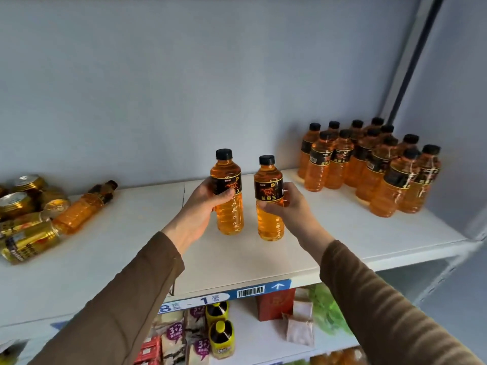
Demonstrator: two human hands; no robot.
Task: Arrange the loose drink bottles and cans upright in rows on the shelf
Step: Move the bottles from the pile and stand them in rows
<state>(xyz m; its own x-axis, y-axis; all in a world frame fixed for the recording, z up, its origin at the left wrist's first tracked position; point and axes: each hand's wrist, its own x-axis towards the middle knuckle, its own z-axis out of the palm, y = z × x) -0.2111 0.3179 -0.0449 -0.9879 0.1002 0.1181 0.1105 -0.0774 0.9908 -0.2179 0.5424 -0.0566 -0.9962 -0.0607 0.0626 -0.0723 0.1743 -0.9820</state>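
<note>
White shelf (263, 254), upper tier, taken as the landmark. Over its middle: two orange drink bottles with black caps and black labels, both upright, side by side but apart. The left bottle (228, 192) is gripped by the left hand (204, 209), fingers and thumb curled round its label band; the right bottle (269, 198) is gripped by the right hand (286, 206) in the same way at its label. Whether the bottle bases touch the shelf cannot be told. Both forearms wear brown sleeves. At the shelf's right rear corner: a group of standing bottles (369, 164) of the same kind, upright in close rows against the wall. At the shelf's left end: one lying bottle (81, 209) on its side, cap toward the back wall, just beside a heap of gold cans (23, 217), some lying flat, some tilted. On the shelf's front edge: a blue price strip (250, 292) with a barcode. Below the shelf: a lower tier carrying packaged goods (184, 335) and yellow-capped bottles (220, 333).
</note>
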